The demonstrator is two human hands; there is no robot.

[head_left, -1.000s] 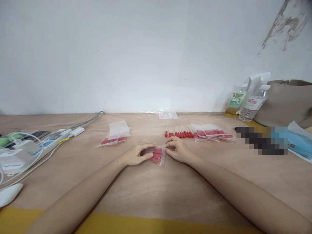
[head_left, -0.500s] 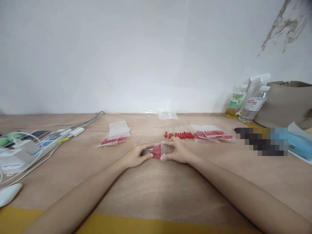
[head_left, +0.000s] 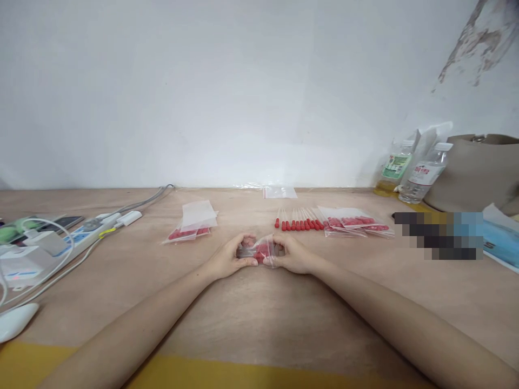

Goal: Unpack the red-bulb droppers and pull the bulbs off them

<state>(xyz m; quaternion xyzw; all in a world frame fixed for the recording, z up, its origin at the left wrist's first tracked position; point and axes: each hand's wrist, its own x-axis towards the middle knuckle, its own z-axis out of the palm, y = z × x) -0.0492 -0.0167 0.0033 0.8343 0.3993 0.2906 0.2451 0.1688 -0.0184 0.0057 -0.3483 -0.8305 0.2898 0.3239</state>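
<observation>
Between my hands is a clear plastic bag point(head_left: 265, 249) with red-tipped sticks inside it. My left hand point(head_left: 227, 256) is closed around the bag's left end, its thumb along the near side. At the right end, my right hand point(head_left: 294, 253) grips the bag with thumb and fingers. Just beyond my right hand lies a row of loose red-tipped sticks point(head_left: 300, 224), tips toward me. To the right of the row is a pile of filled bags point(head_left: 354, 222). A smaller stack of bags point(head_left: 197, 219) with red tips in it lies beyond my left hand.
A flat clear bag point(head_left: 280, 192) lies by the wall. On the left are a power strip point(head_left: 85, 232), cables and a white mouse point(head_left: 16, 321). Two bottles point(head_left: 421, 175) lean by a grey-brown bag point(head_left: 474, 173) at the right, near a blue packet point(head_left: 500, 237).
The fingers of my right hand have shifted inward and closed more on the bag. The bag is now more crumpled between my hands, which stay in about the same place.
</observation>
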